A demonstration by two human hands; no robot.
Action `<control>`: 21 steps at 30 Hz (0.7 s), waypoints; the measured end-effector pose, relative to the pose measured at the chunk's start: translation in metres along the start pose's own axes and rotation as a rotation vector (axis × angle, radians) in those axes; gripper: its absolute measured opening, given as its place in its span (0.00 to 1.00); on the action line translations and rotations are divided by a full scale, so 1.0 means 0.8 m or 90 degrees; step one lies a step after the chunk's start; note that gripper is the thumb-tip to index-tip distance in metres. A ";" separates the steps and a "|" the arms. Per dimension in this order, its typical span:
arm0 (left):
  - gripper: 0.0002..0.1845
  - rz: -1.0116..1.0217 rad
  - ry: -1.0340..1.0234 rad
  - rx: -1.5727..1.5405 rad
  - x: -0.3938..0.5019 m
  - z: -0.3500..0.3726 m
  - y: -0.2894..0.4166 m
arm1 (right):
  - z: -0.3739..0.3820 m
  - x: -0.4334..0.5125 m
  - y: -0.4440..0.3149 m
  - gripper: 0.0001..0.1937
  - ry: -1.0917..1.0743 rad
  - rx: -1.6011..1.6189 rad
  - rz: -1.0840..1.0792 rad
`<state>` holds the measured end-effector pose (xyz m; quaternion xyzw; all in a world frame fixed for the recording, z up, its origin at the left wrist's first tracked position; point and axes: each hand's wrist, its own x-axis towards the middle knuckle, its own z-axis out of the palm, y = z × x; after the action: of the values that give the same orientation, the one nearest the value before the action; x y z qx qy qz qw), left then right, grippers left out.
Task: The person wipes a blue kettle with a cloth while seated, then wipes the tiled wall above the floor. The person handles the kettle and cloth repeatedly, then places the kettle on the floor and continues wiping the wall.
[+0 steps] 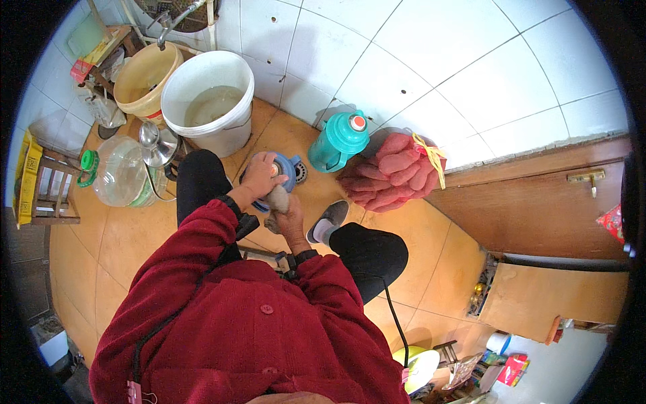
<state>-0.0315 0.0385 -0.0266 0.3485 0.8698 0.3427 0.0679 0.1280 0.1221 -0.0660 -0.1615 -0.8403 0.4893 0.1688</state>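
Note:
Between my knees stands a blue thermos flask [288, 166], seen from above and partly covered by my hands. My left hand [260, 177] grips its top, near an orange spot in the middle. A grey-beige cloth [278, 199] is bunched in my right hand [290, 222], with its upper end against the near side of the flask. One end of the cloth hangs below the fingers. Right beside the flask a round floor drain [301, 172] shows. A teal thermos flask [339, 141] with a red-topped stopper stands farther right.
A white bucket [169, 108] holds cloudy water, next to a cream bucket [121, 103] under a tap [169, 28]. Left lie a clear plastic jug [118, 169] and a metal kettle [160, 146]. A red net sack [391, 177] sits by the tiled wall [353, 65], near a wooden door [530, 212].

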 end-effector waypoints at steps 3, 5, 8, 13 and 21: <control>0.36 -0.009 -0.018 0.014 -0.003 -0.002 0.001 | 0.008 0.008 -0.026 0.24 0.020 -0.099 -0.203; 0.36 -0.001 -0.012 0.033 -0.003 -0.003 0.002 | 0.005 0.007 -0.027 0.28 -0.024 -0.151 -0.155; 0.36 0.007 0.006 0.052 -0.005 -0.002 0.003 | -0.010 -0.008 -0.004 0.28 0.075 -0.107 -0.043; 0.37 -0.016 -0.017 0.052 -0.007 -0.003 0.005 | -0.061 -0.001 0.054 0.16 0.261 0.409 0.446; 0.40 -0.006 -0.049 0.062 -0.004 -0.020 0.026 | 0.018 0.045 0.086 0.17 0.191 0.386 0.277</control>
<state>-0.0228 0.0385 -0.0019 0.3605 0.8837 0.2859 0.0856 0.0969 0.1591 -0.1285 -0.3483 -0.5701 0.7102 0.2221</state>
